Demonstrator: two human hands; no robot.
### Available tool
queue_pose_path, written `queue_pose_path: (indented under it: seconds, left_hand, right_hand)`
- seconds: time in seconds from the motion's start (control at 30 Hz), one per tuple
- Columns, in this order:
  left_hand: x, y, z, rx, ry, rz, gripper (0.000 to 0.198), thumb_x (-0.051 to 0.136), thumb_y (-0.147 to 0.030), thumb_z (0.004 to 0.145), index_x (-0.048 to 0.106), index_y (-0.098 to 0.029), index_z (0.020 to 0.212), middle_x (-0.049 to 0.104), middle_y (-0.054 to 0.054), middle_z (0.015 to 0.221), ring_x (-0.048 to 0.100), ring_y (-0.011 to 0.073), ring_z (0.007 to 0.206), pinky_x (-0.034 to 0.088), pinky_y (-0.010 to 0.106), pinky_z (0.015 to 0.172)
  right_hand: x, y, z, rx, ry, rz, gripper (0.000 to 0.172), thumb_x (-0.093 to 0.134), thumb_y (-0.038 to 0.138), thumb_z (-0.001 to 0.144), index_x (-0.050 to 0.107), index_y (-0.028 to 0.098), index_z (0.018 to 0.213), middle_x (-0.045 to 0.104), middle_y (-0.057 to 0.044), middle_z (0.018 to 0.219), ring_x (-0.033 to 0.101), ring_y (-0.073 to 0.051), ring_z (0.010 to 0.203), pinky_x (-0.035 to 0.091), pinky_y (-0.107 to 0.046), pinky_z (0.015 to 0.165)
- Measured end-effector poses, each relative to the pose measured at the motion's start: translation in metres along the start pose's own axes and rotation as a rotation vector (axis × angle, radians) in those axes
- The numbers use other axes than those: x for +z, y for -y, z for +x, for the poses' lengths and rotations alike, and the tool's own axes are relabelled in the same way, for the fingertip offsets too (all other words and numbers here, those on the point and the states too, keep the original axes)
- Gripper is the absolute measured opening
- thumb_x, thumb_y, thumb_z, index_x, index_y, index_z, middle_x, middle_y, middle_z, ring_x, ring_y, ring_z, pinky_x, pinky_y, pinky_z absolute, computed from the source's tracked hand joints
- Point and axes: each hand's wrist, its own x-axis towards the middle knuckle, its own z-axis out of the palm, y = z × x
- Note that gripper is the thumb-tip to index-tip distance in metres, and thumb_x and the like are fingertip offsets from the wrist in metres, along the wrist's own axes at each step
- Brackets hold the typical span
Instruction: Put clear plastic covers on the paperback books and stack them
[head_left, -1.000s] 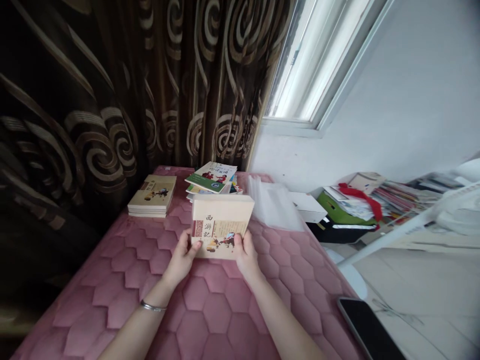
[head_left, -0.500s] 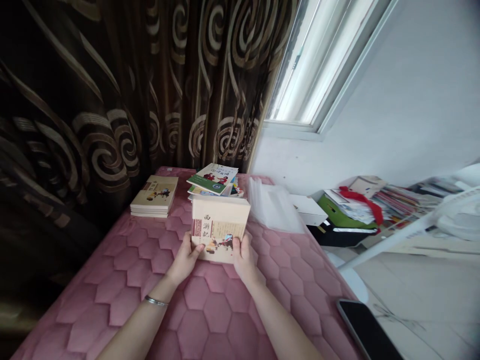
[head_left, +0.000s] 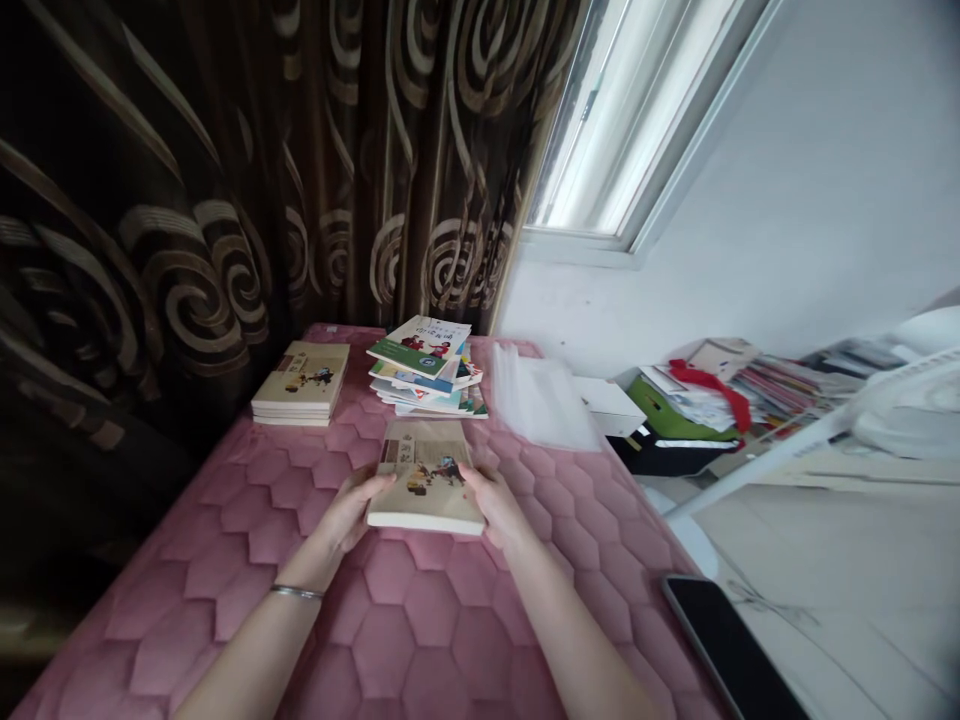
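Observation:
A thick beige paperback book [head_left: 427,478], with a figure picture and Chinese characters on its cover, lies nearly flat between my hands. My left hand [head_left: 351,508] grips its left edge, thumb on the cover. Its right edge is held by my right hand [head_left: 495,502], the fingers partly hidden underneath. Beyond and to the left sits a neat stack of similar beige books [head_left: 301,384]. Straight behind the held book is an uneven pile of colourful booklets [head_left: 420,348], a green and white one on top.
A pink quilted surface [head_left: 409,640] lies under everything. Clear plastic sleeves [head_left: 544,400] and a white box [head_left: 609,404] are at the back right. A phone [head_left: 731,645] rests at the right edge. A fan stand, papers and a green folder lie beyond; a dark curtain hangs left.
The book has tipped from tilted up, cover facing me, to nearly flat, with its near edge showing. Both hands stay on its sides. The view has shifted slightly.

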Motion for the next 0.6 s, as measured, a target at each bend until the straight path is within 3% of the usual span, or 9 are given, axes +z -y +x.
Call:
queue_pose_path:
  seconds: [0.2, 0.3, 0.43, 0.6]
  left_hand:
    - [-0.004, -0.003, 0.001, -0.099, 0.021, -0.057, 0.031, 0.074, -0.024, 0.066, 0.069, -0.010, 0.093, 0.075, 0.010, 0.089, 0.071, 0.0199, 0.080, 0.055, 0.021, 0.064]
    - [-0.004, -0.006, 0.001, -0.186, 0.007, -0.098, 0.023, 0.067, -0.023, 0.073, 0.068, -0.010, 0.092, 0.075, 0.010, 0.090, 0.071, 0.0195, 0.081, 0.056, 0.022, 0.065]
    - [-0.004, -0.008, 0.000, -0.233, -0.007, -0.103, 0.019, 0.062, -0.023, 0.079, 0.067, -0.010, 0.092, 0.075, 0.010, 0.089, 0.071, 0.0188, 0.080, 0.057, 0.022, 0.068]
    - [-0.008, -0.010, -0.002, -0.247, 0.029, -0.087, 0.028, 0.066, -0.024, 0.075, 0.066, -0.010, 0.098, 0.075, 0.009, 0.087, 0.072, 0.0193, 0.080, 0.056, 0.022, 0.064]
  right_hand:
    - [0.005, 0.023, -0.013, 0.209, 0.064, 0.185, 0.010, 0.063, 0.027, 0.076, 0.062, 0.018, 0.078, 0.071, -0.004, 0.065, 0.067, -0.018, 0.056, 0.051, -0.025, 0.050]
    - [0.003, 0.026, -0.015, 0.302, 0.108, 0.228, 0.009, 0.059, 0.024, 0.079, 0.063, 0.016, 0.079, 0.071, -0.004, 0.064, 0.067, -0.018, 0.056, 0.052, -0.025, 0.050]
    - [0.000, 0.022, -0.013, 0.269, 0.149, 0.265, 0.010, 0.060, 0.025, 0.078, 0.063, 0.015, 0.081, 0.071, -0.005, 0.067, 0.069, -0.018, 0.061, 0.052, -0.024, 0.049]
    - [-0.005, 0.016, -0.012, 0.233, 0.190, 0.255, 0.016, 0.065, 0.027, 0.074, 0.064, 0.016, 0.086, 0.073, -0.006, 0.074, 0.070, -0.020, 0.068, 0.054, -0.025, 0.053]
